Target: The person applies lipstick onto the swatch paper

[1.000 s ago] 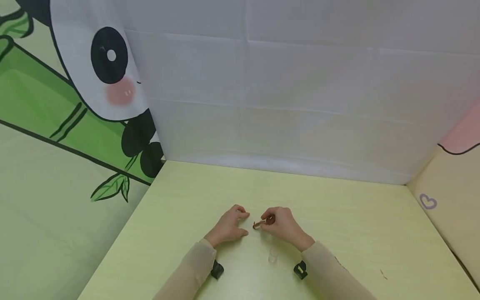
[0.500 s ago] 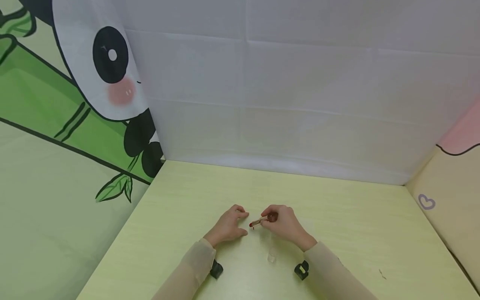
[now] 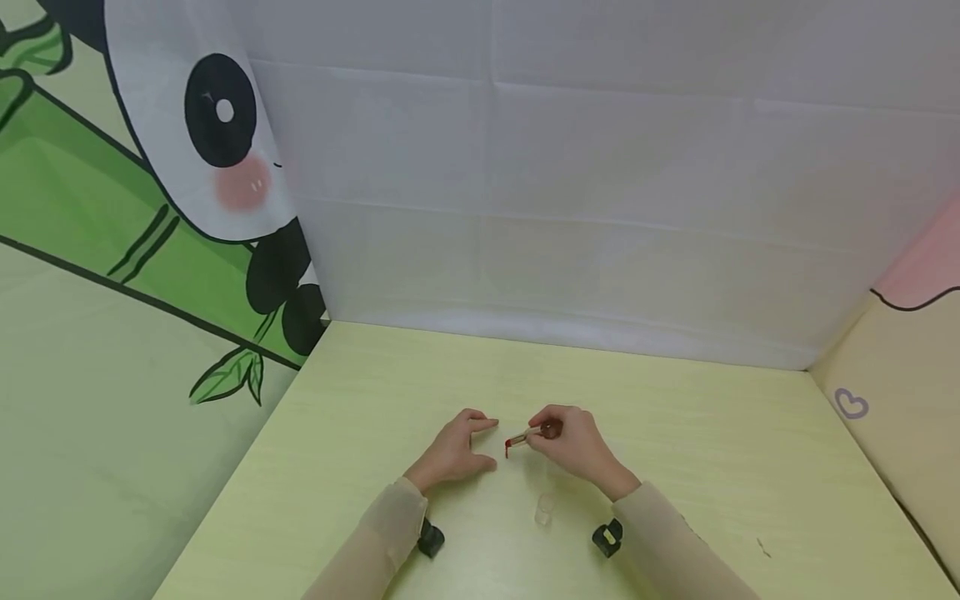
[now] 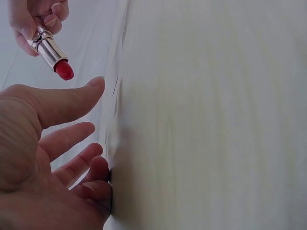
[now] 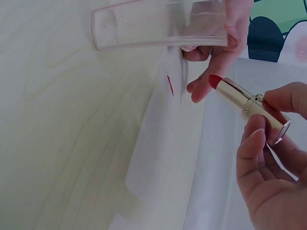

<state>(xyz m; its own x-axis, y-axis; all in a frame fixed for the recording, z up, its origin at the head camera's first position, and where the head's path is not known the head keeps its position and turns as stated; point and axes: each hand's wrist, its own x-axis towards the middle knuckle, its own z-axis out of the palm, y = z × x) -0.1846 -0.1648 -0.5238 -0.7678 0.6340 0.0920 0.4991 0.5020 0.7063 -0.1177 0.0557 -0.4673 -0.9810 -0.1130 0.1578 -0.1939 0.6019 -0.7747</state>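
Toward the middle of the surface's width, well back from its near edge, the left hand [image 3: 453,450] grasps nothing: its thumb and fingers spread apart, reaching rightward. Just right of them, a short red stroke [image 5: 170,85] marks a strip of white paper [image 5: 148,158]. Next comes the lipstick [image 5: 235,98], with a bright red, rounded, slanted tip and a shiny, pale golden metal tube ringed by a collar. It is tilted, tip leftward and down, apart from the paper and the left hand. Slightly right of the tip, closer to the surface's near edge, is a clear container [image 3: 545,509]. The right hand [image 3: 576,446] pinches the lipstick's metal base between thumb and fingers, the red tip projecting beyond them toward the left hand.
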